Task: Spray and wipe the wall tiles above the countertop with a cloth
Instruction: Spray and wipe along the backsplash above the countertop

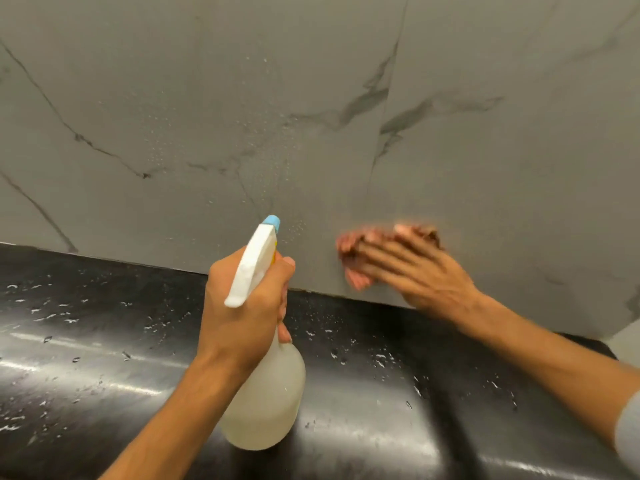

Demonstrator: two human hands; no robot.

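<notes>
The grey marble-veined wall tiles (311, 98) fill the upper view, with fine spray droplets at centre-left. My left hand (242, 306) grips the neck of a translucent spray bottle (266, 403) with a white trigger head and blue nozzle, pointed at the wall. My right hand (408, 268) lies flat against the low part of the wall, pressing a pink cloth (353, 258) onto the tile. Hand and cloth are motion-blurred. The cloth is mostly hidden under my fingers.
A glossy black countertop (104, 341) runs below the tiles, dotted with water drops. A vertical tile joint (388, 109) runs down just right of centre. At the far right the wall ends at a corner (623, 337).
</notes>
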